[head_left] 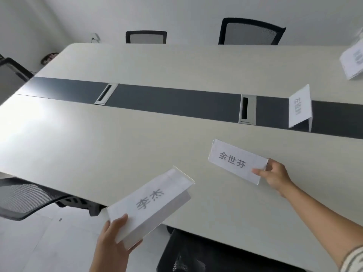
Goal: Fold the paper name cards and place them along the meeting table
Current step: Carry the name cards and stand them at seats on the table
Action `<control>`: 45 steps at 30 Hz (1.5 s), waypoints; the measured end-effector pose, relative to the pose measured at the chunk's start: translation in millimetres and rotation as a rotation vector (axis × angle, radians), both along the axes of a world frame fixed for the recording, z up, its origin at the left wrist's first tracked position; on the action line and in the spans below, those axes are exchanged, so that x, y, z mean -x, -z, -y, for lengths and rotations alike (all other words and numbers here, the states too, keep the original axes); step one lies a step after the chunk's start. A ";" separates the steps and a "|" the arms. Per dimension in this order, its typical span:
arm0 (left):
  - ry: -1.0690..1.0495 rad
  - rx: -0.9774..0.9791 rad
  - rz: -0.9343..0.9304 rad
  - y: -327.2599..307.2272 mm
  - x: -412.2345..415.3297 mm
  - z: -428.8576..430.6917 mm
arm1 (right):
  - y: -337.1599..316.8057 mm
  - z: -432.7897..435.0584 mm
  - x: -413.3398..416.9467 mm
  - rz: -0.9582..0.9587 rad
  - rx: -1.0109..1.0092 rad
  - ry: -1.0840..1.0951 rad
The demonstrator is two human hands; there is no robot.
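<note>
My right hand (275,176) pinches the right end of a folded white name card (235,160) with black printed characters, held just over the near half of the meeting table (98,138). My left hand (114,238) grips the lower end of a second folded name card (151,203), stacked on more folded paper, over the table's near edge. A third folded card (299,107) stands upright on the dark centre strip at the right. Another card (352,59) sits blurred at the far right edge.
Two cable hatches (247,109) (106,93) are set in the dark strip (176,101). Black mesh chairs stand at the far side (250,32) (146,37), at the left (11,75) (23,197), and one below me (196,256).
</note>
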State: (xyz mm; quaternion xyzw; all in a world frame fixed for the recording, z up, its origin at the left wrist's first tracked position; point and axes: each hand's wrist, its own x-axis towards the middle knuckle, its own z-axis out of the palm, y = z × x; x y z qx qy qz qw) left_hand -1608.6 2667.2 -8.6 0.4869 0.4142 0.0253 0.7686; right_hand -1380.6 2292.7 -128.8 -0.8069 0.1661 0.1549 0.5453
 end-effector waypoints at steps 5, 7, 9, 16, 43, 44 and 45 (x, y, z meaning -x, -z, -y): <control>0.104 -0.004 -0.043 3.3 -36.3 -4.3 | 11.4 6.7 -15.0 -0.003 0.304 -0.134; 0.132 0.000 -0.042 4.1 -51.9 -9.1 | 14.7 9.4 -20.7 -0.007 0.429 -0.189; 0.176 -0.010 -0.057 8.1 -63.7 -11.6 | 13.4 8.3 -29.2 -0.009 0.496 -0.214; 0.258 0.000 -0.092 13.2 -88.7 -12.2 | 18.9 5.6 -86.4 0.028 0.671 -0.212; 0.232 0.018 -0.125 20.8 -116.7 0.3 | 36.9 -30.3 -156.4 0.218 1.024 -0.477; 0.225 0.016 -0.125 20.8 -115.8 0.2 | 36.1 -30.6 -156.2 0.214 1.025 -0.480; 0.218 0.013 -0.124 20.6 -115.0 0.1 | 35.1 -31.2 -155.9 0.206 1.029 -0.479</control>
